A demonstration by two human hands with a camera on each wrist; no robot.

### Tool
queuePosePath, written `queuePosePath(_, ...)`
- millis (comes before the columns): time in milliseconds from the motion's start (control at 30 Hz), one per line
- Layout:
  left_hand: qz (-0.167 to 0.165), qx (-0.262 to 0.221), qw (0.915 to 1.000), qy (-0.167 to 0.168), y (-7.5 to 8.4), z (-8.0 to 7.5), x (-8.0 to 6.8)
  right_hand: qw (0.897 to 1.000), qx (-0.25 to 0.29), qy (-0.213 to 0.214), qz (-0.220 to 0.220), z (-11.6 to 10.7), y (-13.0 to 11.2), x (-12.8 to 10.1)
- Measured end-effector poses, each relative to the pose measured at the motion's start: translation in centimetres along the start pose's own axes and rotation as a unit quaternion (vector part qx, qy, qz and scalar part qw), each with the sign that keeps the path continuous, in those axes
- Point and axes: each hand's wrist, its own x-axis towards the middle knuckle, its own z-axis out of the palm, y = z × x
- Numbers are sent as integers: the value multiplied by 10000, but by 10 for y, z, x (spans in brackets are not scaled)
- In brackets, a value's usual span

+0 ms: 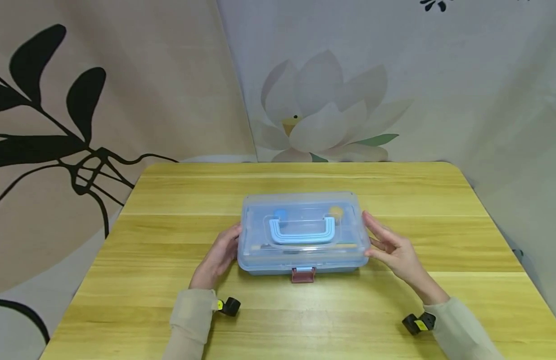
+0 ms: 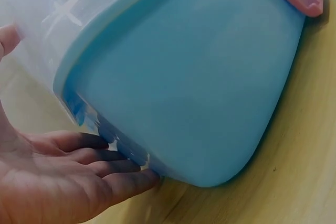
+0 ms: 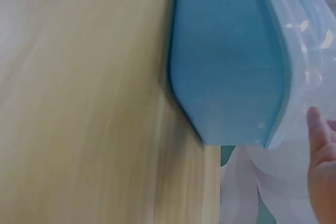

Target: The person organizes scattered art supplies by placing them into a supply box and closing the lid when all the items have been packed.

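Note:
A blue plastic box (image 1: pixel 302 235) with a clear lid sits mid-table, its light blue handle (image 1: pixel 302 231) folded flat and a red latch (image 1: pixel 303 274) at the front. My left hand (image 1: pixel 220 255) lies against the box's left end with straight fingers (image 2: pixel 105 167) touching its lower edge (image 2: pixel 173 129). My right hand (image 1: pixel 390 247) stands open just off the right end, fingers spread, a fingertip (image 3: pixel 317 129) near the clear lid (image 3: pixel 304 51). Small blue and yellow items show dimly through the lid.
The box rests on a yellow wooden table (image 1: pixel 169 310). Printed fabric backdrops hang behind and beside it, with a lotus flower (image 1: pixel 323 115) at the back. A small black camera unit is strapped at each wrist (image 1: pixel 230 306).

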Motion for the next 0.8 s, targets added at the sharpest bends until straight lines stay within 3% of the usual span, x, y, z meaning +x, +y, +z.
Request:
queuePosePath(233, -23, 110, 9998, -159, 3, -1, -1, 9965, 166, 416, 701, 5, -7, -1)
queuePosePath(400, 68, 143, 9996, -229, 2, 0, -1, 9891, -308, 779, 1211, 10, -9, -1)
queuePosePath(567, 60, 114, 9995, -300, 0, 1, 0, 9711, -990, 1942, 971, 28, -16, -8)
queuePosePath(667, 49, 217, 9992, -321, 0, 1, 0, 9540, -874, 2733, 863, 45, -22, -16)
queuePosePath(733, 66, 269, 9992, -301, 0, 0, 1, 9498, -686, 2762, 1301, 57, -24, -22)
queuePosePath(800, 88, 264, 9993, -268, 0, -1, 1, 9496, -497, 2264, 2111, 69, -25, -27)
